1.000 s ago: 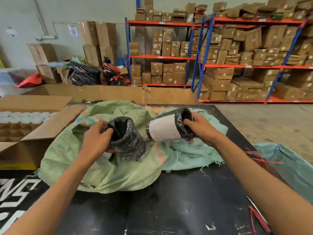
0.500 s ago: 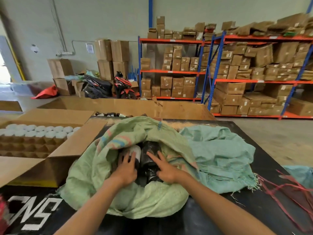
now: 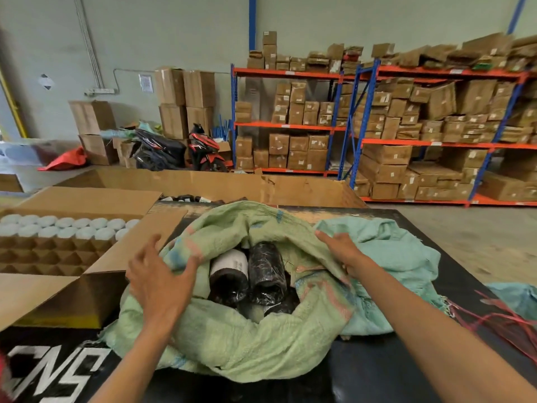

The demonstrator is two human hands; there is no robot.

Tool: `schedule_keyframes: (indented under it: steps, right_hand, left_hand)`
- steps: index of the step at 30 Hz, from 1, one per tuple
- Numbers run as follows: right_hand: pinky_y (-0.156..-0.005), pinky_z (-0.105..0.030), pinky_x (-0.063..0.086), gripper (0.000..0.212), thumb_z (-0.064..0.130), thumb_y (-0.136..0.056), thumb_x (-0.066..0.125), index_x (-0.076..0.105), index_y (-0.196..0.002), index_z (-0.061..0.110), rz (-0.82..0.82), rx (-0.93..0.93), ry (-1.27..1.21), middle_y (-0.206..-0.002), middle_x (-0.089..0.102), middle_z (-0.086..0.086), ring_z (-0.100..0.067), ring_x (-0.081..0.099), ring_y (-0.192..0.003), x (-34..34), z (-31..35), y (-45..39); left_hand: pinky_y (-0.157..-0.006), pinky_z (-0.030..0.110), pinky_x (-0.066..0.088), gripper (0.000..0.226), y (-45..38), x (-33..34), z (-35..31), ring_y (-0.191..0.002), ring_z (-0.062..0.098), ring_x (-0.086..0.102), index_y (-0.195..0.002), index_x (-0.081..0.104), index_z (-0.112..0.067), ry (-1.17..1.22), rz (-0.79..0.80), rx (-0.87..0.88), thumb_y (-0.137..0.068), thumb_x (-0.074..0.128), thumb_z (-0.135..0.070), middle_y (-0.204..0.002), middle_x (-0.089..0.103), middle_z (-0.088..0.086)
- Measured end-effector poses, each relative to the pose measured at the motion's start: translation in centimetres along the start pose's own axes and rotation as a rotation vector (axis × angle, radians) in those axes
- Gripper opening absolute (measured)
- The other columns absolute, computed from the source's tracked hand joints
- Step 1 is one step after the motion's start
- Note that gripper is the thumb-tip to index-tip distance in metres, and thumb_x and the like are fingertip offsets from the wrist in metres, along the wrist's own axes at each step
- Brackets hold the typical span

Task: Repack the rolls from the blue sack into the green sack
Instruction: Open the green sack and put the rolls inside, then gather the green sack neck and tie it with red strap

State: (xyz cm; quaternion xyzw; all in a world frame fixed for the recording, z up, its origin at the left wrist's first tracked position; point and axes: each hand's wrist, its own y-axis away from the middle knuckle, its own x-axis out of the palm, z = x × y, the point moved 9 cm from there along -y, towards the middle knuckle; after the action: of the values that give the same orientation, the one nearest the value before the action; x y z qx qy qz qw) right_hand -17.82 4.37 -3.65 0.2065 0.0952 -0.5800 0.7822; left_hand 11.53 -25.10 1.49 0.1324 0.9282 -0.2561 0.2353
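Observation:
The green sack (image 3: 261, 344) lies open on the black table, its mouth facing up. Inside it stand black plastic-wrapped rolls: one with a white label (image 3: 229, 267), one all black (image 3: 266, 267), and others partly hidden below. My left hand (image 3: 158, 282) is at the sack's left rim with fingers spread and the thumb touching the cloth. My right hand (image 3: 343, 251) holds the right rim, fingers over the outside and the thumb hidden under the fold. The crumpled blue sack (image 3: 398, 257) lies just right of the green one.
An open cardboard box (image 3: 87, 280) with dividers and white-capped items stands at the left. A long cardboard box (image 3: 220, 184) runs behind the table. Red strings (image 3: 494, 321) and more blue cloth (image 3: 517, 298) lie at the right edge. Shelves of cartons fill the back.
Both hands carried a roll each into the green sack, let them go and moved apart to the sack's rims. The two rolls now stand inside the sack.

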Motion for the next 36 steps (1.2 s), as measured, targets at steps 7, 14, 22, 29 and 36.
schedule_keyframes:
  steps: [7, 14, 22, 29, 36]
  right_hand:
    - [-0.047, -0.023, 0.033, 0.01, 0.016, -0.091, 0.062, 0.055, -0.084, 0.014, 0.364, 0.159, 0.038, -0.065, 0.049, -0.001, -0.011, 0.039, -0.045, 5.0, -1.0, 2.3]
    - [-0.072, -0.038, 0.055, 0.028, 0.015, -0.091, 0.039, 0.065, -0.096, 0.004, 0.249, 0.008, -0.54, -0.079, 0.072, -0.014, -0.03, 0.066, -0.079, 3.5, 5.3, 3.7]
    - [-0.078, -0.041, 0.057, 0.031, 0.026, -0.089, 0.069, 0.067, -0.112, 0.005, 0.209, -0.189, -0.65, -0.092, 0.073, -0.014, -0.028, 0.069, -0.087, -3.6, 15.1, 4.1]
    - [-0.063, -0.033, 0.057, 0.013, -0.003, -0.083, 0.062, 0.067, -0.091, 0.006, -0.09, -0.372, -0.315, -0.091, 0.067, -0.017, -0.023, 0.066, -0.069, -8.1, 18.0, 4.0]
    - [-0.09, -0.047, 0.057, 0.053, 0.036, -0.071, 0.088, 0.069, -0.113, 0.011, 0.408, -0.159, 0.438, -0.108, 0.074, -0.012, -0.031, 0.072, -0.099, -3.6, 13.7, 3.1]
  left_hand:
    - [-0.095, 0.052, 0.046, 0.091, 1.2, 5.9, 10.5, -0.104, 0.038, 0.059, -0.119, 0.05, -0.012, -0.131, 0.543, -0.398, -0.054, 0.071, -0.072, -0.114, 0.065, 0.016]
    - [-0.092, 0.048, 0.053, 0.029, -0.8, 2.5, 2.9, -0.095, 0.032, 0.067, -0.111, 0.065, -0.009, 0.497, 0.618, -0.399, -0.089, 0.065, -0.027, -0.102, 0.072, 0.014]
    - [-0.083, 0.035, 0.057, 0.023, -7.8, -3.3, -6.4, -0.089, 0.017, 0.067, -0.112, 0.064, -0.017, 1.312, 0.658, -0.29, -0.096, 0.047, -0.018, -0.1, 0.067, 0.003]
    - [-0.082, 0.034, 0.058, 0.047, -12.4, -4.7, -6.7, -0.08, 0.02, 0.072, -0.137, 0.049, -0.006, 1.178, 0.487, -0.336, -0.091, 0.056, 0.0, -0.126, 0.06, 0.02]
    - [-0.074, 0.04, 0.052, 0.055, -6.9, -1.2, -5.7, -0.098, 0.023, 0.063, -0.125, 0.058, -0.012, 0.612, 0.857, -0.34, -0.075, 0.077, -0.024, -0.114, 0.067, 0.011]
